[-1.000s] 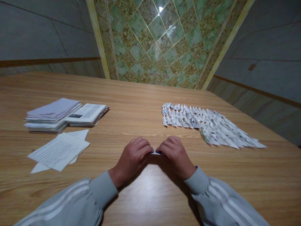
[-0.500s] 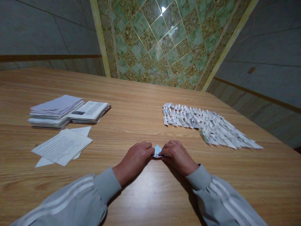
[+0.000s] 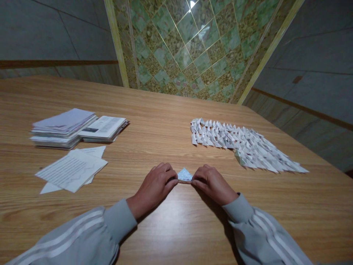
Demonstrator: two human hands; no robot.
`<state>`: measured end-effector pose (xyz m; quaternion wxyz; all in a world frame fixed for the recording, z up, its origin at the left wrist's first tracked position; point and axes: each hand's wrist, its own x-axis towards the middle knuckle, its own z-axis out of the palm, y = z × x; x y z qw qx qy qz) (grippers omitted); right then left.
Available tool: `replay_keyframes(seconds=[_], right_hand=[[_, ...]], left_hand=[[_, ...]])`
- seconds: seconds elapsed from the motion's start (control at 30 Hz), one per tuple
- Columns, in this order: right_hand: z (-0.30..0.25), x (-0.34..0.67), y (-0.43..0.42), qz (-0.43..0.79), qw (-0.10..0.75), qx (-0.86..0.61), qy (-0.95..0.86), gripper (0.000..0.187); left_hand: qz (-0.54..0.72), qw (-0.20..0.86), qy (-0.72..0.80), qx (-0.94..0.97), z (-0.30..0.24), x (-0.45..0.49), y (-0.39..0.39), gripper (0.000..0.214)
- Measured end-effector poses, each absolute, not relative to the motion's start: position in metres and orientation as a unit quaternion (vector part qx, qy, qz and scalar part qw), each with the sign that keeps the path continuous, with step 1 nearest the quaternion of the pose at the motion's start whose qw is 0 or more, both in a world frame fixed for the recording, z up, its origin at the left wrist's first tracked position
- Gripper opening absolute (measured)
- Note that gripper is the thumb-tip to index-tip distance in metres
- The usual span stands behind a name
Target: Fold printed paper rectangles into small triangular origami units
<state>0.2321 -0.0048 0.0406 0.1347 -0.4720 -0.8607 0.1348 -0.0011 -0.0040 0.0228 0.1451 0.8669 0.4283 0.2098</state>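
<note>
A small piece of folded paper (image 3: 184, 174), printed and bluish-white with a peaked top, sits between my two hands near the middle of the table. My left hand (image 3: 156, 186) pinches its left end, and my right hand (image 3: 213, 184) grips the right end with thumb and fingers closed. Along the bottom of the paper runs a narrow darker strip, stretched straight between the fingertips. Both ends of the paper are hidden under my fingers.
Many folded paper triangles (image 3: 248, 147) stand in tight rows at the right. To the left lie a stack of papers (image 3: 63, 127), a smaller stack (image 3: 103, 129) against it, and loose printed sheets (image 3: 73, 169). The wooden table (image 3: 154, 110) meets tiled walls behind.
My hands have drawn slightly apart along the paper, uncovering more of its peak. The dark strip along its lower edge now shows. The view has tilted a little.
</note>
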Motion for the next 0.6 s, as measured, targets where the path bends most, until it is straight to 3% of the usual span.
replay_keyframes(seconds=[0.6], right_hand=[[0.047,0.217,-0.007,0.059,0.04,-0.582,-0.81,0.019]], left_hand=[[0.211,0.169,0.497,0.824,0.031,-0.002,0.003,0.013]])
